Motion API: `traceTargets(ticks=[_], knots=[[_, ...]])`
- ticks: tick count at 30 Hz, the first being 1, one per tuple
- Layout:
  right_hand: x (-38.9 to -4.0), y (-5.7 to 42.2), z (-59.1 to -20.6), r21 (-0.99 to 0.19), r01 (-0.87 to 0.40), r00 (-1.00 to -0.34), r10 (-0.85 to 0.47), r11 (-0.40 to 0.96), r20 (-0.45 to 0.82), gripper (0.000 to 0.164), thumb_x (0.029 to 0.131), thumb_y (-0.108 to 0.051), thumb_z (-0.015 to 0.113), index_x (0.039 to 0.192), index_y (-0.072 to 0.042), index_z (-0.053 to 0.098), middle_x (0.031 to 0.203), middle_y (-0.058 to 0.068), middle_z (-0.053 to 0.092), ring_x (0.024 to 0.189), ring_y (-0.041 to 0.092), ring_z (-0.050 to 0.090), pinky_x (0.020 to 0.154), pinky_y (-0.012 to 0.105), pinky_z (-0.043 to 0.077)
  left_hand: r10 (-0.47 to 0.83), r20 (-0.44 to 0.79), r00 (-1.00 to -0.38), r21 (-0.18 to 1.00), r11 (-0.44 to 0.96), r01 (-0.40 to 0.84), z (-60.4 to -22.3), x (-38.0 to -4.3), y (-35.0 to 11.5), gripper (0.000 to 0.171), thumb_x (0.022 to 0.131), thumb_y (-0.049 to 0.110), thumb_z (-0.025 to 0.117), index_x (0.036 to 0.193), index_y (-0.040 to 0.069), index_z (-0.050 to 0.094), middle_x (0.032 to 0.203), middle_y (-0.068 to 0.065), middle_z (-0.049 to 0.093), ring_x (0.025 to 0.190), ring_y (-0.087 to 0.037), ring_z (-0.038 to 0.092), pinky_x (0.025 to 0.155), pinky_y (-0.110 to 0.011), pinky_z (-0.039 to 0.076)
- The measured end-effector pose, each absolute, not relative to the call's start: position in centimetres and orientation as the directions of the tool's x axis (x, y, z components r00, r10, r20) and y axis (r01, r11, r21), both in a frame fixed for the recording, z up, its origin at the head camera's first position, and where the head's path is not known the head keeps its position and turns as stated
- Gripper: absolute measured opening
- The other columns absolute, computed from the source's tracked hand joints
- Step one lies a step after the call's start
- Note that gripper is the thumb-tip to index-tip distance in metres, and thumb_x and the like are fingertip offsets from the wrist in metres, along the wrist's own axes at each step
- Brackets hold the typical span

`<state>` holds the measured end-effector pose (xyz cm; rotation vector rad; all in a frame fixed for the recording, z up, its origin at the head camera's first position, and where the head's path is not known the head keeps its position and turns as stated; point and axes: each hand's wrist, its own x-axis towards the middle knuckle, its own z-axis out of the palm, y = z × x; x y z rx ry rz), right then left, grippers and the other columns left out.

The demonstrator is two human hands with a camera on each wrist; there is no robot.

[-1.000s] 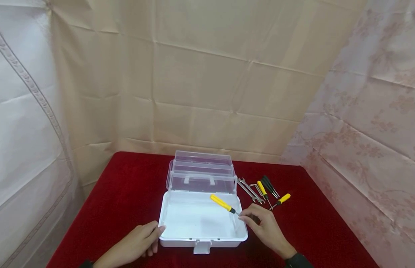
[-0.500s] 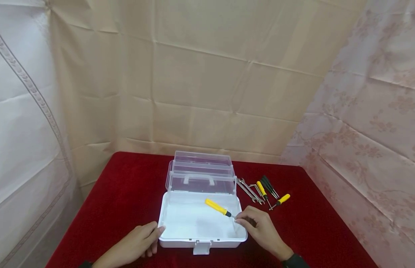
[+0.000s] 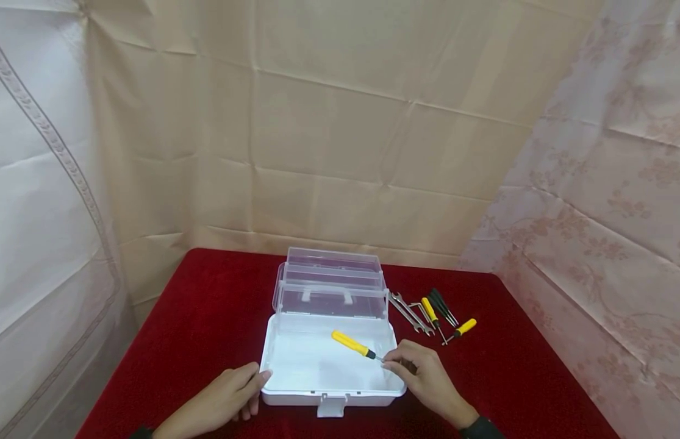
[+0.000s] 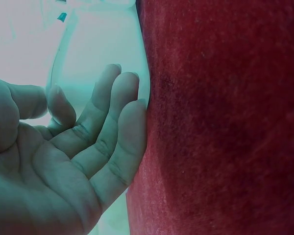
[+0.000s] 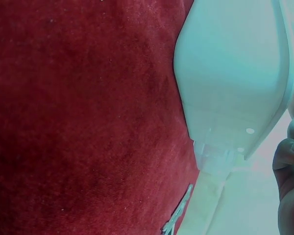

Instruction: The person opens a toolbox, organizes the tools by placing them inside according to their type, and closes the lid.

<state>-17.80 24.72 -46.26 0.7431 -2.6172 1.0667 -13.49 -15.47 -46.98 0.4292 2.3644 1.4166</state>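
Over the white toolbox point(image 3: 282, 397), my right hand point(image 3: 427, 375) pinches a yellow-and-black screwdriver point(image 3: 350, 344) by its metal shaft near the tip. The handle points to the far left, above the box floor. At the near left corner, my left hand point(image 3: 227, 393) grips the toolbox rim, thumb over the edge and fingers against the outer wall. The left wrist view shows the left fingers point(image 4: 132, 129) lightly bent along that wall. In the right wrist view, only part of the right hand point(image 5: 291, 166) appears at the edge, beside the box wall point(image 5: 230, 73).
The toolbox's clear lid and trays point(image 3: 331, 292) stand raised behind it. To the right on the red cloth point(image 3: 515, 366) lie wrenches point(image 3: 408, 314), hex keys point(image 3: 419, 306), two yellow screwdrivers point(image 3: 465, 325) and dark-handled tools point(image 3: 438, 300). Draped cloth walls point(image 3: 340, 122) surround the table.
My right hand has moved left and slightly nearer, bringing the screwdriver further over the box interior. The left hand stays at the rim.
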Motion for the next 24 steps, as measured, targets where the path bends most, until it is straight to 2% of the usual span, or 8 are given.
traceTargets(ticks=[6, 14, 19, 24], knots=[[-17.71, 24.60, -46.37, -0.591, -0.535, -0.845, -0.384, 0.603, 0.373, 0.005, 0.092, -0.027, 0.079, 0.096, -0.028, 0.078, 0.080, -0.018, 0.059, 0.066, 0.004, 0.054, 0.060, 0.021, 0.049, 0.436, -0.126, -0.891, 0.886, 0.454, 0.097, -47.06, -13.51, -15.53, 0.036, 0.109, 0.040, 0.048, 0.092, 0.009, 0.058, 0.072, -0.002, 0.062, 0.061, -0.019, 0.059, 0.055, -0.031, 0.052], [-17.75, 24.38, -46.38, -0.569, -0.569, -0.822, -0.408, 0.594, 0.397, 0.011, 0.090, -0.020, 0.080, 0.096, -0.028, 0.077, 0.080, -0.019, 0.059, 0.067, 0.003, 0.053, 0.059, 0.021, 0.049, 0.451, -0.083, -0.889, 0.884, 0.445, 0.143, -47.10, -13.56, -15.51, 0.037, 0.109, 0.040, 0.047, 0.091, 0.010, 0.057, 0.071, 0.000, 0.062, 0.059, -0.017, 0.059, 0.053, -0.031, 0.052], [-17.75, 24.18, -46.26, -0.574, -0.557, -0.830, -0.410, 0.600, 0.377, 0.008, 0.091, -0.022, 0.079, 0.096, -0.028, 0.078, 0.080, -0.019, 0.059, 0.068, 0.003, 0.053, 0.059, 0.021, 0.049, 0.452, -0.078, -0.889, 0.887, 0.439, 0.146, -47.07, -13.54, -15.46, 0.036, 0.109, 0.039, 0.047, 0.091, 0.010, 0.057, 0.070, 0.000, 0.062, 0.058, -0.016, 0.059, 0.053, -0.031, 0.052], [-17.77, 23.95, -46.33, -0.531, -0.572, -0.820, -0.421, 0.625, 0.389, 0.009, 0.090, -0.022, 0.080, 0.094, -0.030, 0.078, 0.078, -0.021, 0.055, 0.068, 0.002, 0.049, 0.057, 0.019, 0.046, 0.451, -0.067, -0.890, 0.886, 0.436, 0.154, -46.99, -13.49, -15.44, 0.037, 0.110, 0.040, 0.048, 0.090, 0.009, 0.057, 0.070, 0.000, 0.062, 0.058, -0.015, 0.058, 0.052, -0.031, 0.052]])
